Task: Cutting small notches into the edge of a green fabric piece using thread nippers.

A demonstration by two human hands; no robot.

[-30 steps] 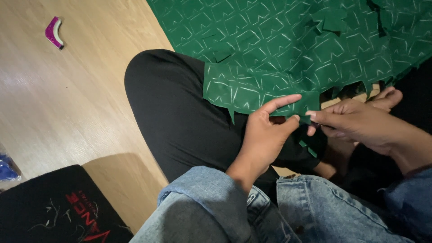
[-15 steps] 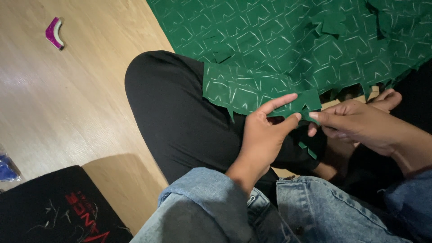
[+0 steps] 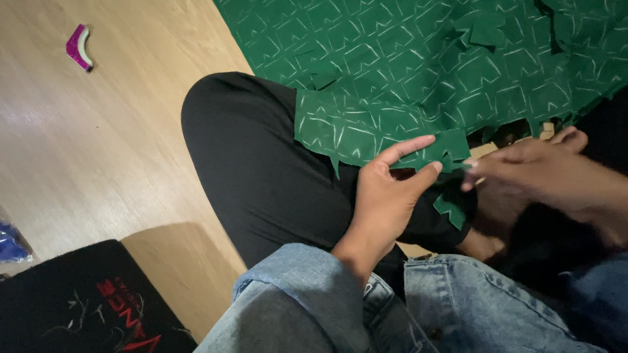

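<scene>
1. Green fabric (image 3: 418, 72) printed with pale dash marks lies spread across the wooden floor (image 3: 98, 163) and over the person's black-trousered knee (image 3: 261, 170); its near edge ends in a row of cut tabs.
2. One tab (image 3: 451, 147) on that edge sits between the two hands. It looks loose and not yet worked, while the edge to its left hangs in plain jagged points.
3. Left hand (image 3: 386, 196), below the fabric's edge, is partly open, its forefinger laid along the tab and its thumb underneath, pinching lightly.
4. Right hand (image 3: 549, 173), right of the tab, is blurred; its fingertips draw narrow at the tab's end, but I cannot tell whether they grip it.
5. More tabs along the edge to the right appear unfinished, so much seems left, by my judgement.
6. Far left of the fabric lies a small pink curved scrap (image 3: 78, 47); below the knee, a black mat (image 3: 72, 307) and denim sleeves (image 3: 314, 294).
</scene>
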